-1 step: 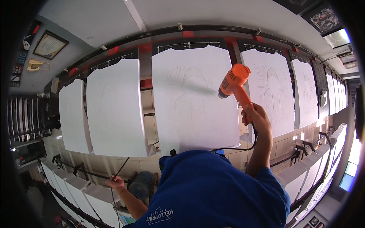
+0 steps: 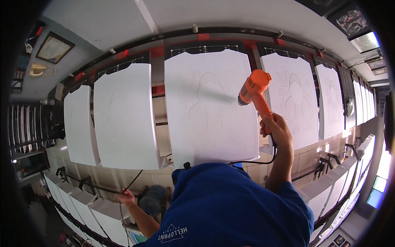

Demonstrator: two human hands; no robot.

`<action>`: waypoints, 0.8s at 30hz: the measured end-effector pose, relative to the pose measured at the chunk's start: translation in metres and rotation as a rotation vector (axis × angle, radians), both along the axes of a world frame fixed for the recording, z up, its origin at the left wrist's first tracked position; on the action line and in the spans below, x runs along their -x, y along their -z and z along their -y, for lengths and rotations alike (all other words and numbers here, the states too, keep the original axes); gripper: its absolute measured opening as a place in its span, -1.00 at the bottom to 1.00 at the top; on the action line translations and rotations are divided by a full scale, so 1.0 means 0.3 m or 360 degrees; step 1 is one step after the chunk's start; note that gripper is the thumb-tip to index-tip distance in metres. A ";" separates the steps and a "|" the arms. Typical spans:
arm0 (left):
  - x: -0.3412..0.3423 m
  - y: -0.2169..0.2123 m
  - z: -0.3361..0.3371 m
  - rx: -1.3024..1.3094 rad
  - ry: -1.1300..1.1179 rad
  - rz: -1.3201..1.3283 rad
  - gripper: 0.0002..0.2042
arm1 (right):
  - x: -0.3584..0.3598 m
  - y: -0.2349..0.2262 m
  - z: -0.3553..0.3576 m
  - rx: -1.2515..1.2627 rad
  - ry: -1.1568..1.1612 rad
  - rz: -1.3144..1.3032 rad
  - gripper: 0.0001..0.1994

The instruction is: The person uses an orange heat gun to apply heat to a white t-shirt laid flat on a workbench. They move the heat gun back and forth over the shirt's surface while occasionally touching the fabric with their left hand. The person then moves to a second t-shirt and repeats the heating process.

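My right hand point(image 2: 276, 128) grips an orange heat gun point(image 2: 257, 87) by its handle. Its dark nozzle points left over the white T-shirt point(image 2: 205, 131) in front of me, apart from the cloth, near the faint hooded-figure outline on it. A black cord point(image 2: 257, 162) runs from the handle back toward my body. Low on the left, my left hand point(image 2: 126, 199) is closed round a dark cord point(image 2: 134, 178). The shirt lies flat on a black board point(image 2: 205, 48) marked with white lines.
More white shirts on boards stand in the row, one to the left point(image 2: 123, 119) and one to the right point(image 2: 291, 103). Behind me runs a second row with white shirts point(image 2: 113, 213). A bluish water jug point(image 2: 153, 201) sits near my left forearm. A black rail point(image 2: 230, 30) edges the far side.
The heat gun and my right hand have shifted very slightly. My left hand stays on the cord.
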State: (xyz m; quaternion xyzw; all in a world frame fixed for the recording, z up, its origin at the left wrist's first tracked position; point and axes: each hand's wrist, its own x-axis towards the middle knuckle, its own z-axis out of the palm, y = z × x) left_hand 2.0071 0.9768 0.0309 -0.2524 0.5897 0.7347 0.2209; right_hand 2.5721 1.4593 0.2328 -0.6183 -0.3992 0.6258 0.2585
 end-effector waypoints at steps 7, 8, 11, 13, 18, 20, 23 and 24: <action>-0.039 0.159 -0.244 0.0049 0.0469 0.0005 -0.49 | 0.139 0.027 -0.004 -0.0076 -0.0051 -0.0135 -0.72; -0.044 0.187 -0.277 0.0054 0.0444 0.0023 -0.48 | 0.179 0.032 -0.009 -0.0120 -0.0116 -0.0044 -0.71; -0.138 0.114 -0.494 -0.0032 0.0297 -0.0100 -0.36 | 0.231 0.054 -0.054 -0.0158 -0.0161 -0.0129 -0.70; -0.188 0.062 -0.582 0.0103 0.0200 -0.0004 -0.29 | 0.272 0.051 -0.076 -0.0177 -0.0080 -0.0205 -0.72; -0.202 0.092 -0.657 0.0169 0.0072 -0.0071 -0.18 | 0.432 0.084 -0.078 -0.0283 -0.0294 -0.0281 -0.72; -0.212 0.085 -0.691 0.0265 -0.0022 -0.0040 -0.16 | 0.461 0.042 -0.066 -0.0068 -0.0455 -0.0306 -0.73; -0.214 0.117 -0.698 0.0337 -0.0095 -0.0138 -0.15 | 0.499 0.056 -0.056 0.0030 -0.0645 -0.0319 -0.75; -0.213 0.116 -0.701 0.0296 -0.0074 -0.0140 -0.18 | 0.523 0.067 -0.049 -0.0018 -0.0658 -0.0288 -0.74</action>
